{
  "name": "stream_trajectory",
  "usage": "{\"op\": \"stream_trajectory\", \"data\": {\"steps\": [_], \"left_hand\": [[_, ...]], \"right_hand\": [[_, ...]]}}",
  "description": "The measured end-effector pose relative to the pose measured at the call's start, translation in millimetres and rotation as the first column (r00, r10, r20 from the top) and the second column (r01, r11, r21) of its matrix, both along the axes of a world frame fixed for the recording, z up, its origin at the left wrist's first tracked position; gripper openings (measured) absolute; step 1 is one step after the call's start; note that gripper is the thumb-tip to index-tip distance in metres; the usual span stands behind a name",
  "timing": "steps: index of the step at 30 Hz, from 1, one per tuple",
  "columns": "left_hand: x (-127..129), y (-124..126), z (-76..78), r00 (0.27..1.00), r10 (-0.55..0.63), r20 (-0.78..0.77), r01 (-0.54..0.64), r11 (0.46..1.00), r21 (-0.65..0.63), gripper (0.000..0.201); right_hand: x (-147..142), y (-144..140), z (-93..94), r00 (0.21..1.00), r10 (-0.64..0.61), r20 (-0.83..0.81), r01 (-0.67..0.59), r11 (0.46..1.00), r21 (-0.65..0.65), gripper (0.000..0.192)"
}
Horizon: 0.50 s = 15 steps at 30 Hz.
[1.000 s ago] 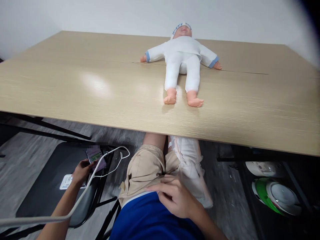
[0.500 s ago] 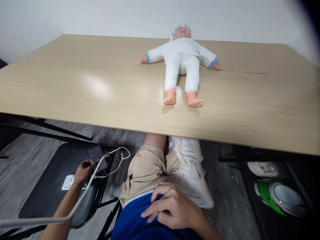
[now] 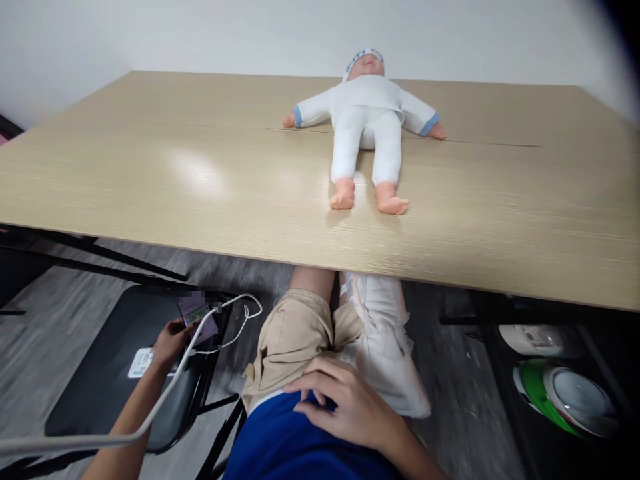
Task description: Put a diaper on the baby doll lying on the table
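Observation:
My left hand (image 3: pixel 171 341) grips the edge of what looks like a phone (image 3: pixel 203 319) above the black chair; part of it is blurred out. A white cable (image 3: pixel 150 417) runs past that hand and loops beside the device. My right hand (image 3: pixel 345 400) rests over my lap, fingers loosely curled and apart, holding nothing. Close to it, an unfolded white diaper (image 3: pixel 383 333) lies over my right thigh, its far end partly under the table edge. On the table, a baby doll (image 3: pixel 367 120) in white clothes and a lettered cap lies on its back, arms spread, feet towards me.
The wooden table (image 3: pixel 150 193) spans the view in front of my knees, with a wall behind it. A black chair (image 3: pixel 100 380) with a white label stands at my left. Under the table at right are a green and white round item (image 3: pixel 565 393) and a dark frame.
My right hand has shifted slightly, its fingers drawn a little closer together. The left hand still holds the device. The view has moved very slightly; doll and diaper stay put.

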<state>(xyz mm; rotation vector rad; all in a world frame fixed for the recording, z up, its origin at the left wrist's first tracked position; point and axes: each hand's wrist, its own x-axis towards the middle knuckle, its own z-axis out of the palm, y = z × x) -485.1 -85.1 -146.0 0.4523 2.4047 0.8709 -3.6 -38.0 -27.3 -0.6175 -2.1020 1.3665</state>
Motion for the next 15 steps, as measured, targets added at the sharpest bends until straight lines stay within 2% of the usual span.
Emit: {"op": "stream_trajectory", "data": {"steps": [3,5,10,15], "left_hand": [[0.2,0.2,0.0,1.000,0.013,0.005,-0.013,1.000,-0.006,0.042],[0.1,0.1,0.1,1.000,0.022,-0.010,-0.022,1.000,-0.010,0.042],[-0.7,1.4,2.8,1.000,-0.019,-0.001,0.019,1.000,-0.021,0.044],[-3.3,4.1,7.0,0.997,-0.061,-0.046,0.056,0.993,-0.103,0.052]], "right_hand": [[-0.6,0.1,-0.4,0.999,-0.045,0.003,0.045,0.999,0.000,0.054],[-1.4,0.2,-1.5,0.997,-0.075,-0.008,0.075,0.997,0.004,0.059],[-1.7,1.5,-3.4,0.993,-0.089,-0.078,0.088,0.996,-0.012,0.054],[1.7,1.9,-0.9,0.994,-0.052,-0.098,0.047,0.997,-0.054,0.051]]}}
